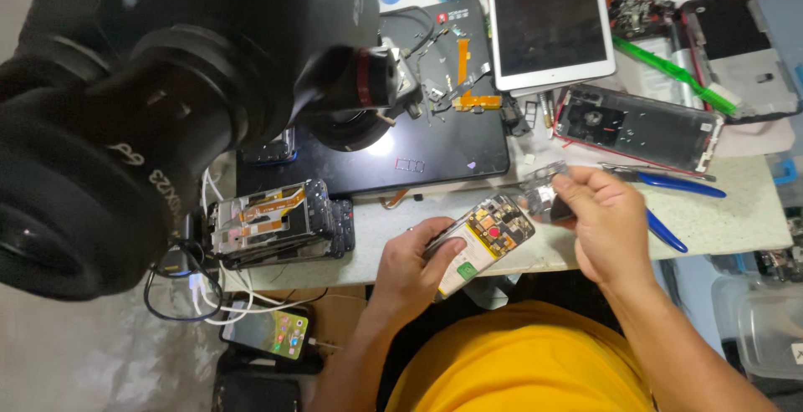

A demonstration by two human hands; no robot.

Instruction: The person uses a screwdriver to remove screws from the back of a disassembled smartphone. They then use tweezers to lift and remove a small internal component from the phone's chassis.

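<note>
Microscope head point(125, 119) fills the near-left of the view, black, out of focus, hanging over the bench's point(736, 211) left end. Under it, at the front-left edge, a stack of stripped phone frames point(276, 228) with orange flex showing. A lit phone point(268, 331) lies below the bench edge on white cables.

Left hand point(414, 270) is closed round an opened phone point(481, 240), gripping its lower end, board side up. Long axis runs from lower-left up to upper-right, top end pointing at the right hand point(606, 224). Right hand is just beyond that end, fingers pinched narrow on a small grey part point(544, 190), probably a metal shield or cover; too blurred to be sure. Both are held just off the bench's front edge.

Further right: blue-handled pliers point(669, 199), then an open red-rimmed phone shell point(640, 127). White tablet point(548, 19) at the back edge.
</note>
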